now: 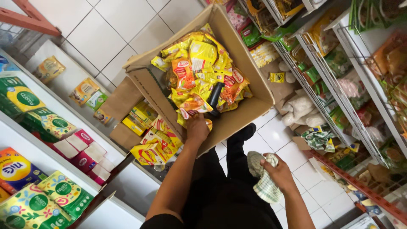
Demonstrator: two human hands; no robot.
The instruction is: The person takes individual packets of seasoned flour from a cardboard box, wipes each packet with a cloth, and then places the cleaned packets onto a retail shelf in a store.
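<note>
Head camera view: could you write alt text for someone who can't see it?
A person's left hand reaches into a cardboard box heaped with yellow snack packets, while the right hand grips a checked cloth. Stocked shop shelves line both sides above a white tiled floor.

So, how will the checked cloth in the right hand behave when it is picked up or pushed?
The checked cloth is bunched in the right hand and its end hangs down, so it is probably floppy and light. Its woven look suggests it will not slip easily. Pushed, it would likely crumple, not roll.
</note>
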